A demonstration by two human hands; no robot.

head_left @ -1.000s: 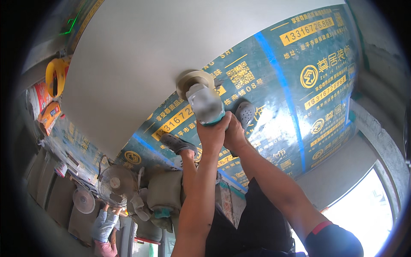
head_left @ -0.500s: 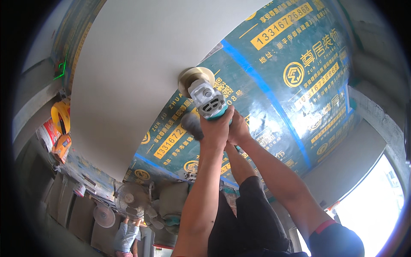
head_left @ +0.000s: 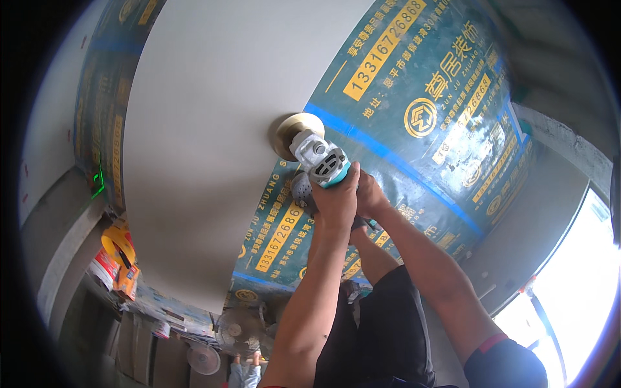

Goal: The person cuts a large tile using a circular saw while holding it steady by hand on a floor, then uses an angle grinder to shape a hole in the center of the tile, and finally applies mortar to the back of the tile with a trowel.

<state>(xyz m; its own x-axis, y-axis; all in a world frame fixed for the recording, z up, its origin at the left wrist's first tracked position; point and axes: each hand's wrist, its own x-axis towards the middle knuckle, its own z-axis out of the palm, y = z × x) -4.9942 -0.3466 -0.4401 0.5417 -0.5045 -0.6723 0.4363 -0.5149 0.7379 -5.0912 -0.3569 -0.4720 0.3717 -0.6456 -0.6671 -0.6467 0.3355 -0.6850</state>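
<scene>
Both my hands grip an angle grinder (head_left: 318, 158) with a silver head and a teal body. My left hand (head_left: 335, 202) wraps round the body, and my right hand (head_left: 370, 195) closes on it just to the right, its fingers partly hidden. At the front of the tool is a pale round disc (head_left: 299, 134). It lies over the right edge of a large light grey panel (head_left: 200, 129); whether it touches the edge, I cannot tell. Under and beside the panel spreads a dark green printed protective sheet (head_left: 388, 123), crossed by blue tape (head_left: 388, 153).
My grey shoe with holes (head_left: 302, 189) stands close beside the grinder. At lower left are a yellow object (head_left: 118, 246), a standing fan (head_left: 239, 331) and a smaller fan (head_left: 204, 357). Another person's arms (head_left: 247, 359) show at the bottom. A bright opening (head_left: 569, 297) lies at right.
The grinder has moved farther along the panel's edge, and its disc now sits near the blue tape. The whole view has shifted, and less of the other person shows. Both hands keep their grip.
</scene>
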